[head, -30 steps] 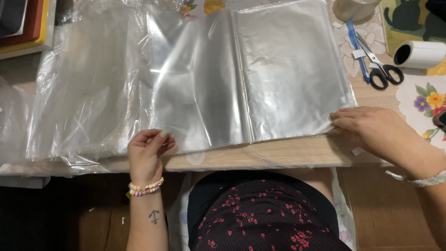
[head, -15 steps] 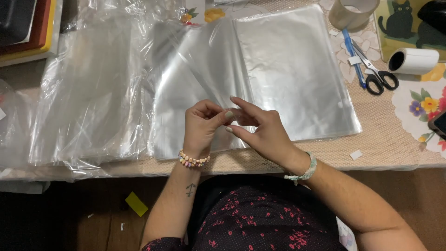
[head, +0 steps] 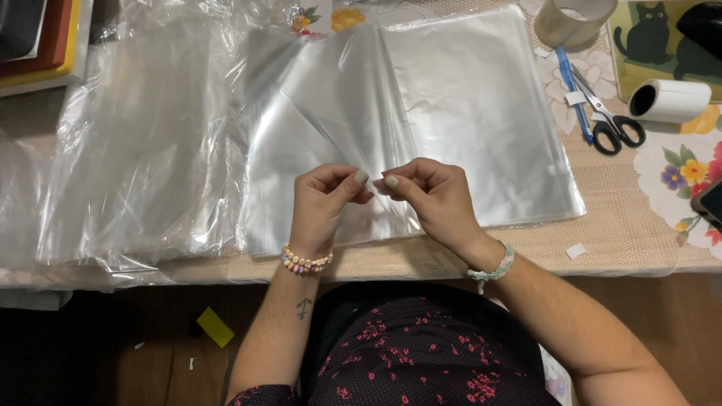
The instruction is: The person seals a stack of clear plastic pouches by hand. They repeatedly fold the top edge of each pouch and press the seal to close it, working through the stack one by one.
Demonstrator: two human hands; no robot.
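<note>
Nearest the camera: dark floral top (head: pixel 421 353) and both forearms, below the near edge of the table (head: pixel 617 225). Yellow scrap (head: pixel 215 326) on the floor, left of the left arm.

Left hand (head: pixel 322 207), beaded bracelet at the wrist, and right hand (head: pixel 430 197), pale woven band at the wrist, meet above the near-middle of the table. Thumb tips almost touching. Both hands have fingers curled in narrow, pinching the near edge of a clear plastic sleeve (head: pixel 361 128) between thumb and forefinger. Exactly how much film each pinch holds can't be told; it is too transparent.

That sleeve lifts up from the pinch and runs toward the far edge, lying over a flat stack of clear sleeves (head: pixel 481 113) that fills the table's middle. A loose crinkled plastic bag (head: pixel 135 150) with more sleeves covers the left part, reaching the near-left edge.

Small white paper scrap (head: pixel 576 250) near the right of the near edge. Phone corner (head: pixel 708 203) at the right edge.

Farther right: scissors (head: pixel 613 120) with black handles, blue pen (head: pixel 573 90) just beside them, white label roll (head: pixel 669 100) lying on its side. Far-right corner: tape roll (head: pixel 575 19), cat picture (head: pixel 662 41). Far-left corner: stacked books (head: pixel 45 41).
</note>
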